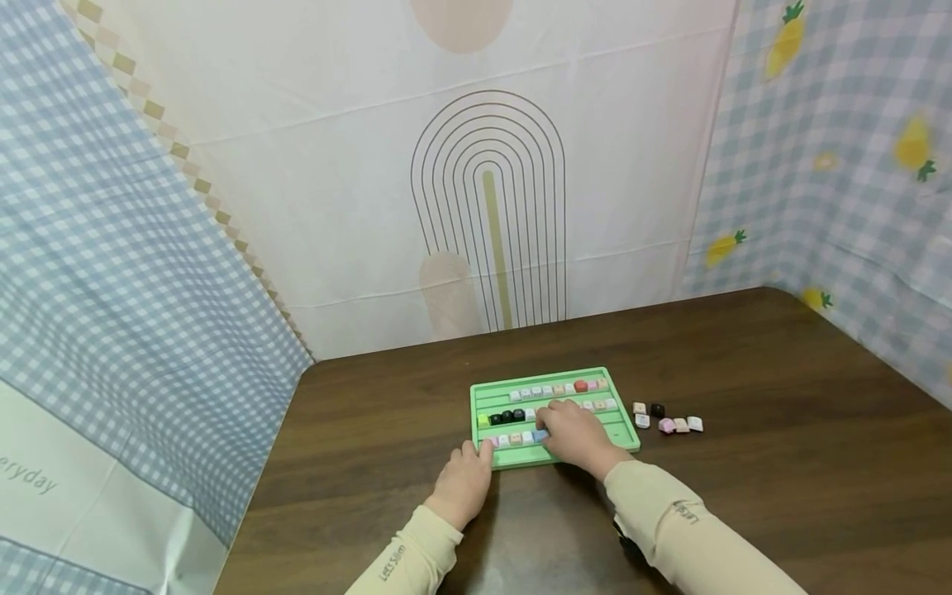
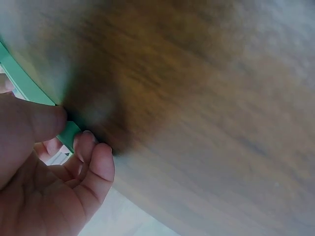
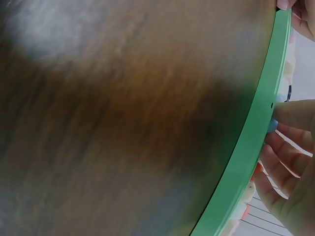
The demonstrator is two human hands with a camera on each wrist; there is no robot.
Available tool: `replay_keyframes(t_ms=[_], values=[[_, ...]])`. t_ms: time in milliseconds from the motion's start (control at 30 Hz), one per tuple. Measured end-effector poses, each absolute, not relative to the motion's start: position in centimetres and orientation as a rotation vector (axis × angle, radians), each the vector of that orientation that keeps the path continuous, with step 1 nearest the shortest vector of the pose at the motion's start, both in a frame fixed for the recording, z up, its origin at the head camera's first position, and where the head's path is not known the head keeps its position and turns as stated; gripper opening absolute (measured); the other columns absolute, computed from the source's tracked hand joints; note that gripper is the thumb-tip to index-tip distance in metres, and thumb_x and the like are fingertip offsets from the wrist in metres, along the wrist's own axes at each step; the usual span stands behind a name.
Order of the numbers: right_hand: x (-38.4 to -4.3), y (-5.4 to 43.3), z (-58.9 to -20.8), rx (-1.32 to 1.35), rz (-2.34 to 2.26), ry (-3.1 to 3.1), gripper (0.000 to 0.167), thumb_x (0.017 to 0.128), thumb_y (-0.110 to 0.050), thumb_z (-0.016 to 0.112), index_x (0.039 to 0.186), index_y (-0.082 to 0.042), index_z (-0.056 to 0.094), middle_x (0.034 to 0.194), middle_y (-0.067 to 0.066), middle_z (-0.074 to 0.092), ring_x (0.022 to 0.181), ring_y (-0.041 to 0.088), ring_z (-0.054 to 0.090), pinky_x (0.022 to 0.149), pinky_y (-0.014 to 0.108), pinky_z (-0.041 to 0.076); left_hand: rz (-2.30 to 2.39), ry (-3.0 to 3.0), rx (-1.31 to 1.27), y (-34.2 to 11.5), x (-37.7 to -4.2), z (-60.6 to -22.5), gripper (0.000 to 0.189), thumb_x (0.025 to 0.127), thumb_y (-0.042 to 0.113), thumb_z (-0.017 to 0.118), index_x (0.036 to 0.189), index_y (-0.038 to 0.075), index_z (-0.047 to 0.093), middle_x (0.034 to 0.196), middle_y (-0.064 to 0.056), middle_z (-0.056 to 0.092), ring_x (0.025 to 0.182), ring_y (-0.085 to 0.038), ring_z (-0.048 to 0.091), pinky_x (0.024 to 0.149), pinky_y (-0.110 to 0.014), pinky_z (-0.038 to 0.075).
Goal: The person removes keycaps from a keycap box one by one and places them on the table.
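A light green tray with ridged rows of small keycaps lies on the table. At its near left corner is my left hand. In the left wrist view, the thumb and curled fingers of that hand grip the green edge. My right hand is over the tray's middle and hides part of two rows. Its thumb and fingertips pinch a blue keycap at the near row in the right wrist view. Black keycaps sit in the middle row, and a red keycap in the far row.
Several loose keycaps lie right of the tray, among them a black keycap and a pink keycap. The dark wooden table runs back to a hanging white cloth, with checked cloth at the right.
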State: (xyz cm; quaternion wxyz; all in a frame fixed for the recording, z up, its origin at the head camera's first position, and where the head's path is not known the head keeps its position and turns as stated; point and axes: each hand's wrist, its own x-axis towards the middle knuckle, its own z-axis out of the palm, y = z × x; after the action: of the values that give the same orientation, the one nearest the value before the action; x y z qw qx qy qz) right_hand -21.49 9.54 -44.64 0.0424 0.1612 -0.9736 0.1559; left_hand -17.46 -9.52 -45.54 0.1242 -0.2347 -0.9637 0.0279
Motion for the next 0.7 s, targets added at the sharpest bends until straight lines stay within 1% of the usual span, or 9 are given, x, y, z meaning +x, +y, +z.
replay_keyframes(t_ms=[300,467,700], values=[[-21.47,9.58,-44.88,0.5,0.439,-2.944,0.009,0.077,-0.009,0.067,0.08,-0.015,0.062,0.08,0.0,0.059,0.074,0.02,0.054,0.063,0.036,0.045,0.069,-2.852,-0.682,-9.51,-17.61,-45.54,0.018,0.086,-0.001,0.055,0.093,0.004,0.04,0.074,-0.012,0.045,0.059,-0.022,0.047,0.045,-0.029,0.042],[-21.45,9.62,-44.76,0.515,0.419,-2.943,0.007,0.078,-0.009,0.066,0.081,-0.014,0.062,0.08,0.0,0.059,0.074,0.02,0.054,0.062,0.036,0.045,0.041,-2.867,-0.672,-9.48,-17.57,-45.45,0.016,0.086,-0.002,0.053,0.094,0.004,0.04,0.075,-0.013,0.046,0.06,-0.023,0.048,0.046,-0.031,0.043],[-21.72,10.28,-44.06,0.481,0.472,-2.952,0.004,0.081,-0.013,0.066,0.083,-0.012,0.063,0.082,0.0,0.061,0.073,0.015,0.055,0.059,0.033,0.046,0.036,-2.856,-0.667,-9.43,-17.46,-45.38,0.015,0.086,-0.002,0.052,0.093,0.004,0.04,0.074,-0.012,0.046,0.059,-0.023,0.048,0.045,-0.03,0.043]])
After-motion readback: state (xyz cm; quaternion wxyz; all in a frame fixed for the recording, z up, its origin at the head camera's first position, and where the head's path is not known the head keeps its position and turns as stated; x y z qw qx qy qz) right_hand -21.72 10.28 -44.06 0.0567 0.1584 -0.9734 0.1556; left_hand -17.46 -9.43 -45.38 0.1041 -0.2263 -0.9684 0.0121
